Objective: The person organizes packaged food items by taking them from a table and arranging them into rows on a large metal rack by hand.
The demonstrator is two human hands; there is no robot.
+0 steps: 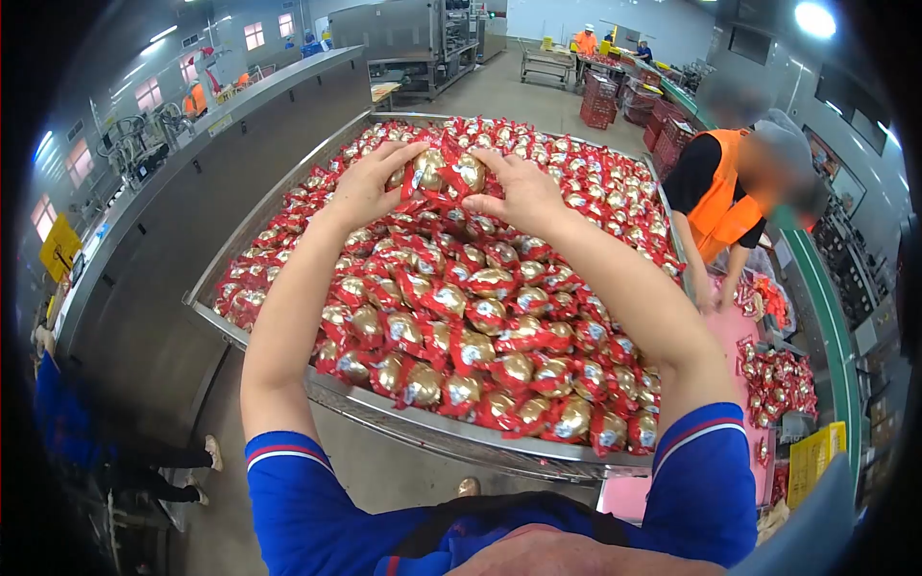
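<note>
Both my arms reach across a wide metal tray [357,398] heaped with round sweets in gold and red twist wrappers [488,315]. Toward the far side, my left hand [370,187] and my right hand [523,192] face each other. Between them are a few gold-and-red wrapped sweets [429,171], raised a little above the pile. My left fingers curl around the left side of this bunch, and my right fingers and thumb press on its right side. How many sweets are between the hands is partly hidden.
At right, a co-worker in an orange vest [722,197] leans over a pink surface [727,341] with more wrapped sweets [776,384]. A yellow crate [816,463] stands near a green-edged conveyor [828,307]. A tall steel machine [221,202] borders the left; red crates [598,101] stand farther back.
</note>
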